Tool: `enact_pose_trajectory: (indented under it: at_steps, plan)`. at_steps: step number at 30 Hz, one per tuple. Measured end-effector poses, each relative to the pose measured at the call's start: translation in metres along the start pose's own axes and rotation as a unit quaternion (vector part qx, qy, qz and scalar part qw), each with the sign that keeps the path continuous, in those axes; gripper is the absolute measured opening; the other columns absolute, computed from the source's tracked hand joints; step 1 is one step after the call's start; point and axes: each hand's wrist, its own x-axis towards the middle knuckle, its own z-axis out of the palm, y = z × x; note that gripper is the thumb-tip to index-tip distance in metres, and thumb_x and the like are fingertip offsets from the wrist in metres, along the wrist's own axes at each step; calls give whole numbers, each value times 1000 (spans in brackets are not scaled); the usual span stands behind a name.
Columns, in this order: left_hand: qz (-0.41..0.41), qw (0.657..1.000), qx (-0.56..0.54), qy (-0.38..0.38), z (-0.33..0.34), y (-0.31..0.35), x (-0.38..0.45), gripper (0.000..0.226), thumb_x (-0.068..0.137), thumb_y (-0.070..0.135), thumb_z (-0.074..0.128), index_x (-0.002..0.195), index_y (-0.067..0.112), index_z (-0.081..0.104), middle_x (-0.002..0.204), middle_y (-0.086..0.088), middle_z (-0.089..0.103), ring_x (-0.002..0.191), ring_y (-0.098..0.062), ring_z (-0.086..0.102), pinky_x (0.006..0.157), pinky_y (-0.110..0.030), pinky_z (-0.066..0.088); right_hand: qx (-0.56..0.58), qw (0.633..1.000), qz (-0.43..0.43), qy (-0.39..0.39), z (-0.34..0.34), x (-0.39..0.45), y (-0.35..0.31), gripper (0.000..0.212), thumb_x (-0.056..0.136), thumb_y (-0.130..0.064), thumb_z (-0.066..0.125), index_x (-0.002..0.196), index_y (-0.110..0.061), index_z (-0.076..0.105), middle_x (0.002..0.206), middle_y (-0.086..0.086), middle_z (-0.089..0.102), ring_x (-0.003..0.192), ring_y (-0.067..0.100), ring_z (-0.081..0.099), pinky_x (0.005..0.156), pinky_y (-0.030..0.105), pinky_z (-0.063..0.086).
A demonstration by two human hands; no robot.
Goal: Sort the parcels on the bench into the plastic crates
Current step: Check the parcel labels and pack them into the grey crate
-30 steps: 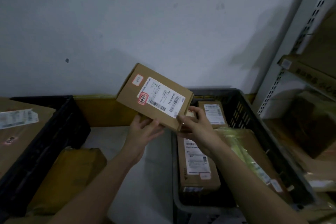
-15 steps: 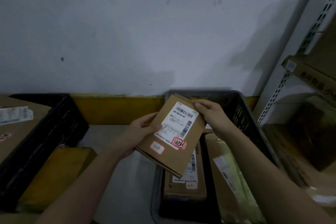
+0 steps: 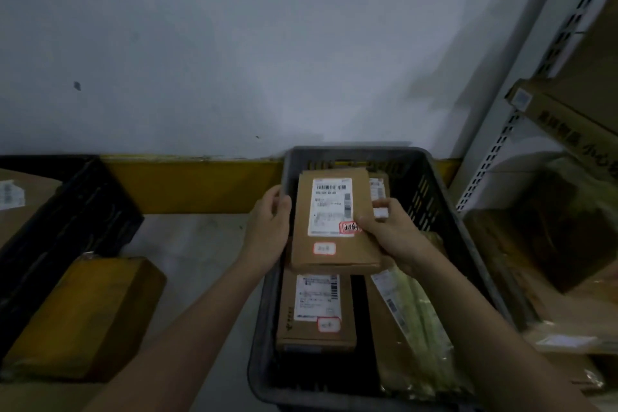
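Note:
A flat cardboard parcel (image 3: 334, 251) with a white label and a red sticker is held level inside the grey plastic crate (image 3: 444, 211), over other parcels. My left hand (image 3: 271, 227) grips its left edge at the crate's left wall. My right hand (image 3: 391, 231) holds its right edge, thumb on the label. Below it in the crate lies a labelled brown box (image 3: 316, 311), a plastic-wrapped parcel (image 3: 411, 328) to the right, and another labelled box (image 3: 379, 191) at the back.
A yellow-taped parcel (image 3: 87, 314) lies on the grey bench (image 3: 194, 254) at left. A black crate (image 3: 67, 231) with a large cardboard box (image 3: 20, 204) stands at far left. Metal shelving (image 3: 521, 110) with cartons is on the right. A white wall is behind.
Both hands turned the parcel from tilted and raised above the bench to lengthwise, then moved it right and down into the grey crate.

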Motion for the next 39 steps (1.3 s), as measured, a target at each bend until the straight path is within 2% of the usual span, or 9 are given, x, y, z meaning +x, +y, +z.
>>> enact_pose_trajectory:
  at_steps: [5, 10, 15, 18, 22, 27, 30, 36, 39]
  plan:
    - [-60, 994, 70, -62, 0, -36, -2, 55, 106, 42, 33, 156, 22, 25, 159, -3, 31, 144, -21, 32, 114, -35, 29, -182, 972, 43, -143, 10, -24, 20, 27, 85, -24, 77, 103, -24, 57, 104, -2, 68, 88, 14, 71, 75, 36, 63]
    - [-82, 992, 76, -52, 9, -50, -9, 45, 106, 40, 30, 139, 14, 47, 127, -10, 63, 112, -25, 62, 95, -41, 50, -350, 927, 50, -128, 17, -16, 18, 31, 88, -26, 74, 103, -18, 48, 96, -8, 52, 81, 11, 60, 57, 24, 58]
    - [-74, 993, 48, -72, 5, -47, -11, 37, 107, 37, 31, 125, 14, 54, 104, -5, 68, 89, -16, 66, 71, -28, 50, -469, 869, 86, -132, 19, -7, 14, 39, 84, -32, 77, 111, -13, 57, 104, 4, 65, 83, 20, 69, 70, 37, 63]
    - [-61, 993, 56, -87, -10, -46, -11, 52, 106, 46, 27, 145, 17, 46, 140, -2, 57, 125, -19, 54, 101, -32, 42, -560, 827, 17, -47, 26, -2, 2, 29, 91, -36, 64, 106, -12, 59, 103, 2, 65, 91, 21, 65, 75, 34, 57]
    - [-78, 994, 79, -21, -72, -63, -7, 57, 106, 47, 28, 154, 16, 34, 156, -4, 38, 142, -23, 37, 113, -34, 28, -454, 874, -137, 103, 77, -3, -30, 24, 100, -24, 49, 115, -7, 57, 105, 11, 64, 89, 28, 58, 74, 37, 48]
    - [-126, 986, 69, 81, -185, -119, -20, 46, 106, 35, 39, 147, 15, 40, 136, -2, 51, 120, -23, 51, 94, -33, 39, -323, 919, -223, -42, 211, -34, -50, 18, 99, -22, 53, 108, -12, 64, 101, 5, 64, 94, 24, 61, 78, 36, 50]
    - [-119, 975, 117, 147, -253, -160, -38, 28, 102, 27, 45, 125, 14, 54, 108, 2, 57, 99, -18, 58, 88, -34, 43, -291, 930, -161, -155, 286, -48, -30, 18, 101, -23, 49, 109, -14, 62, 97, 6, 64, 89, 26, 64, 78, 43, 55]
    - [-274, 949, 145, 56, -333, -228, -46, 73, 93, 49, 48, 154, 16, 28, 145, -14, 44, 126, -37, 49, 105, -51, 44, -244, 923, 20, -297, 392, -72, 16, 28, 103, -27, 48, 127, -14, 50, 105, 3, 57, 94, 22, 58, 81, 38, 57]
    - [-261, 958, 120, 15, -341, -226, -50, 85, 86, 49, 49, 157, 12, 20, 154, -16, 36, 135, -38, 41, 111, -45, 37, -193, 930, 88, -301, 425, -82, 23, 47, 104, -37, 46, 143, -11, 39, 110, 8, 60, 105, 28, 57, 89, 39, 54]
